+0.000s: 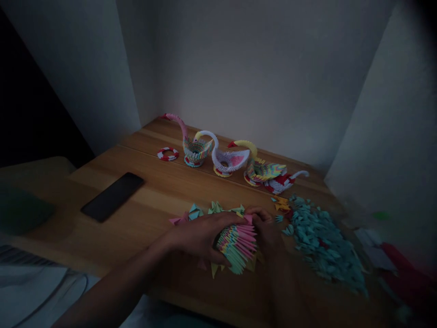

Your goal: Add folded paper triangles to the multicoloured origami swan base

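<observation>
My left hand (pixel 205 236) is wrapped round a 3D origami body (pixel 238 246) built of many folded paper triangles in pink, yellow, blue and light green. My right hand (pixel 266 225) is at the body's upper right edge, with its fingers closed round a pink folded paper piece (pixel 249 219). Part of that grip is hidden. Loose folded pieces lie round my hands: pink ones (pixel 179 220), light blue ones (pixel 195 211) and green ones (pixel 215 207). A few yellow ones (pixel 215 269) show below the body.
Several origami swans, among them a white swan (pixel 223 157) and a yellow-necked swan (pixel 259 168), stand along the back by the wall. A red-and-white paper ring (pixel 168 154) lies left of them. A phone (pixel 112 196) lies at left. Teal folded pieces (pixel 324 239) are heaped at right.
</observation>
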A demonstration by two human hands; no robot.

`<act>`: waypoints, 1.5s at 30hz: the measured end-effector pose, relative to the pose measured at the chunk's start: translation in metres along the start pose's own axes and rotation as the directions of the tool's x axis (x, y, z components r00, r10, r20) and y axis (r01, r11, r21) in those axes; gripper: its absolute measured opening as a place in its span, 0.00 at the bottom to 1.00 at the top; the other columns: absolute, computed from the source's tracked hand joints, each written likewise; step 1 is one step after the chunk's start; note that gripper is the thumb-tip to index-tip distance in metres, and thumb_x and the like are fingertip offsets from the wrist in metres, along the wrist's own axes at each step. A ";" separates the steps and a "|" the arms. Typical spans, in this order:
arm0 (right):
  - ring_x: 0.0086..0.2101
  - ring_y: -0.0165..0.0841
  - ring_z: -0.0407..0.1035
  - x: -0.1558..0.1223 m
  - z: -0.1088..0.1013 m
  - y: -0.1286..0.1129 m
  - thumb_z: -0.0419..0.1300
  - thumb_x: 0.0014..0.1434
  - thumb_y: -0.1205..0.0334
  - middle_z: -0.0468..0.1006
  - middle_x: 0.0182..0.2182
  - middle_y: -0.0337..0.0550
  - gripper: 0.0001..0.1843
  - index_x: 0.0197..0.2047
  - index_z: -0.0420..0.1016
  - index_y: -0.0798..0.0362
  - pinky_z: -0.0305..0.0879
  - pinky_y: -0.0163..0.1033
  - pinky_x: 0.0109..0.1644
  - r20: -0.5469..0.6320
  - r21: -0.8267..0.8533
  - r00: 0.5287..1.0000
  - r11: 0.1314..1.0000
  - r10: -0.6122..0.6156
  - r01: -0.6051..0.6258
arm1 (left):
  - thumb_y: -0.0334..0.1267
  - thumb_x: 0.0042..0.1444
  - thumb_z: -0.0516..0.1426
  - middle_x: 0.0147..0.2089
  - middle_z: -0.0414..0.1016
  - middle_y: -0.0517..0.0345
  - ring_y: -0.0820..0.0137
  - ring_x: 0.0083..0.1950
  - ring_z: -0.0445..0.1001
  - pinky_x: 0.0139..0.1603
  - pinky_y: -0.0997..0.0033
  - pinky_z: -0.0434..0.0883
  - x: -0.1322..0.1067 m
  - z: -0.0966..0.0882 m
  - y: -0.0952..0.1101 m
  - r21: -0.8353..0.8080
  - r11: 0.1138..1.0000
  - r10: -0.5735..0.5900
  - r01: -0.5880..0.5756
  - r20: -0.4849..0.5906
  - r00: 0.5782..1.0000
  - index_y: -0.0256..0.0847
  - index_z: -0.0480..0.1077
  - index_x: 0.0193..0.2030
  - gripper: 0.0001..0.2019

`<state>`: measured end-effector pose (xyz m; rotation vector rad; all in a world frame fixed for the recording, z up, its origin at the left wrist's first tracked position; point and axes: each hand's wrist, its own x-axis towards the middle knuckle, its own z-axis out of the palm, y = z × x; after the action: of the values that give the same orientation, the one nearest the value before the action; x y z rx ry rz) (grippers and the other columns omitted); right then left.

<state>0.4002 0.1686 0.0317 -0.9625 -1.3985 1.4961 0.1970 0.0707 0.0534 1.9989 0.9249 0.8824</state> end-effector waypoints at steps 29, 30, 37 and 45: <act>0.26 0.32 0.66 -0.001 0.000 0.006 0.72 0.40 0.54 0.75 0.23 0.38 0.12 0.25 0.79 0.51 0.62 0.35 0.30 -0.017 -0.030 1.000 1.000 -0.010 0.009 | 0.42 0.44 0.68 0.66 0.63 0.51 0.58 0.63 0.66 0.62 0.62 0.63 -0.001 0.001 -0.001 0.035 0.998 -0.056 0.057 -0.019 0.998 0.49 0.53 0.68 0.45; 0.25 0.31 0.66 -0.001 0.001 0.006 0.72 0.40 0.54 0.76 0.23 0.38 0.12 0.25 0.79 0.51 0.62 0.35 0.29 -0.033 -0.017 0.999 1.000 -0.008 0.007 | 0.42 0.43 0.68 0.66 0.63 0.51 0.57 0.63 0.66 0.62 0.62 0.63 -0.001 0.001 -0.001 0.035 0.998 -0.060 0.061 -0.020 0.998 0.49 0.53 0.68 0.46; 0.18 0.24 0.54 0.009 0.001 0.005 0.75 0.35 0.49 0.68 0.17 0.33 0.18 0.24 0.76 0.51 0.50 0.31 0.22 -0.220 0.238 0.974 0.966 -0.048 0.101 | 0.41 0.43 0.69 0.67 0.61 0.50 0.56 0.63 0.65 0.63 0.58 0.63 -0.004 -0.009 -0.005 0.043 0.986 -0.154 0.164 -0.182 0.971 0.49 0.51 0.69 0.47; 0.18 0.22 0.53 0.004 0.010 0.009 0.76 0.37 0.48 0.68 0.17 0.33 0.19 0.26 0.78 0.51 0.50 0.31 0.21 -0.168 0.286 0.985 0.953 -0.050 0.097 | 0.42 0.46 0.69 0.68 0.60 0.48 0.58 0.65 0.64 0.66 0.59 0.60 0.002 -0.013 -0.011 -0.059 0.984 -0.177 0.168 -0.367 0.913 0.44 0.53 0.68 0.44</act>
<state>0.3888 0.1694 0.0240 -0.8148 -1.0516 1.4857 0.1842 0.0817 0.0503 1.7238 1.2723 1.1878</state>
